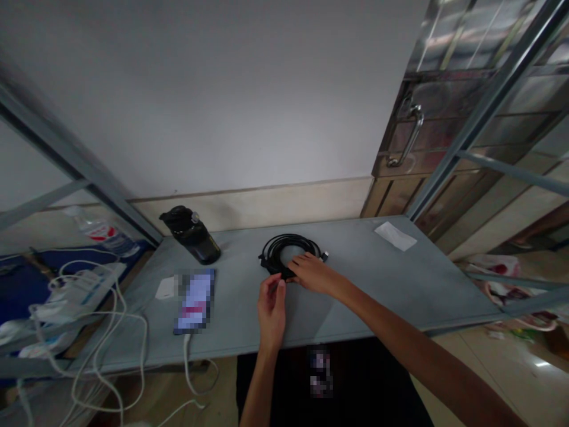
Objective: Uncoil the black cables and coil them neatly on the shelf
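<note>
A coiled black cable [294, 238] lies in a ring on the grey tabletop, with a light-tipped plug [325, 256] sticking out at its right side. My right hand [311, 273] reaches over the near right part of the coil, its fingers bent round the strands. At the coil's near left edge is my left hand [272, 305], thumb and forefinger drawn close together at the cable. The fingers partly hide the front of the coil, so the exact bit pinched there is unclear.
Left of the coil stand a black bottle [193, 236] and a phone [195, 301] on a white charging cord [187, 362]. A white card [166, 288] lies beside the phone. White paper [395, 236] rests at the back right. Metal posts [482, 112] frame the desk.
</note>
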Motion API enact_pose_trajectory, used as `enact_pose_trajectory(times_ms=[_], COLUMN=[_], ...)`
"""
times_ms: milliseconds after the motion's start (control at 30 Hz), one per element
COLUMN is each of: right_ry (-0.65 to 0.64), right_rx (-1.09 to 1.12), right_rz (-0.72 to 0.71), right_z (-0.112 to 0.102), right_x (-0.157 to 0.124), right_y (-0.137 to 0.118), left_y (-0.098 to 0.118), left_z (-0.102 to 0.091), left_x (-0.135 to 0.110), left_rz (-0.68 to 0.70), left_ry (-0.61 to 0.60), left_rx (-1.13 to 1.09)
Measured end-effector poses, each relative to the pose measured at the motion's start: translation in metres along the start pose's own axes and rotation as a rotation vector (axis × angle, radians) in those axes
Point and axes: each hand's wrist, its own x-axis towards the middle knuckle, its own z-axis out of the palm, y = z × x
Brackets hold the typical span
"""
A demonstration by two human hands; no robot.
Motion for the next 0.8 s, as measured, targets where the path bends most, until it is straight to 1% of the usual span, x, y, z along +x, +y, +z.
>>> enact_pose_trajectory(times_ms=[100, 167, 233, 300, 367, 400, 467, 500, 533, 567, 600, 667, 700, 767, 800], right_ry=[0.011, 0.015, 0.009, 0.04, 0.136, 0.204, 0.336, 0.392, 0.426, 0.415, 0.333, 0.063, -0.068, -0.252, -0.313], right_rx=[0.042, 0.086, 0.116, 0.117, 0.117, 0.129, 0.195, 0.244, 0.301, 0.368, 0.451, 0.581, 0.603, 0.565, 0.534], right_rz=[0.024, 0.05, 0.087, 0.137, 0.187, 0.211, 0.256, 0.275, 0.297, 0.316, 0.346, 0.42, 0.442, 0.522, 0.565], right_z=[-0.004, -0.008, -0.013, -0.02, -0.025, -0.024, -0.012, 0.001, 0.019, 0.04, 0.065, 0.12, 0.146, 0.192, 0.209], right_x=[-0.032, -0.055, -0.078, -0.102, -0.13, -0.145, -0.18, -0.198, -0.215, -0.23, -0.243, -0.26, -0.264, -0.267, -0.266], right_y=[0.007, 0.014, 0.021, 0.023, 0.015, 0.006, -0.023, -0.041, -0.062, -0.083, -0.103, -0.138, -0.151, -0.167, -0.171], left_y=[0.002, 0.004, 0.006, 0.009, 0.012, 0.012, 0.014, 0.014, 0.015, 0.015, 0.016, 0.016, 0.016, 0.015, 0.014], left_z=[0.001, 0.002, 0.004, 0.005, 0.005, 0.006, 0.006, 0.006, 0.006, 0.006, 0.006, 0.006, 0.006, 0.006, 0.005], left_x=[0.0, 0.0, -0.001, -0.001, -0.002, -0.003, -0.003, -0.003, -0.002, -0.002, -0.001, 0.0, 0.001, 0.001, 0.001], left_rz=[-0.016, -0.025, -0.035, -0.04, -0.039, -0.038, -0.037, -0.041, -0.048, -0.058, -0.068, -0.082, -0.083, -0.078, -0.075], left_ry=[-0.011, -0.043, -0.102, -0.176, -0.234, -0.249, -0.253, -0.246, -0.237, -0.229, -0.223, -0.219, -0.218, -0.216, -0.215], left_rx=[0.0, 0.002, 0.022, 0.066, 0.117, 0.135, 0.151, 0.153, 0.152, 0.153, 0.154, 0.161, 0.166, 0.181, 0.19])
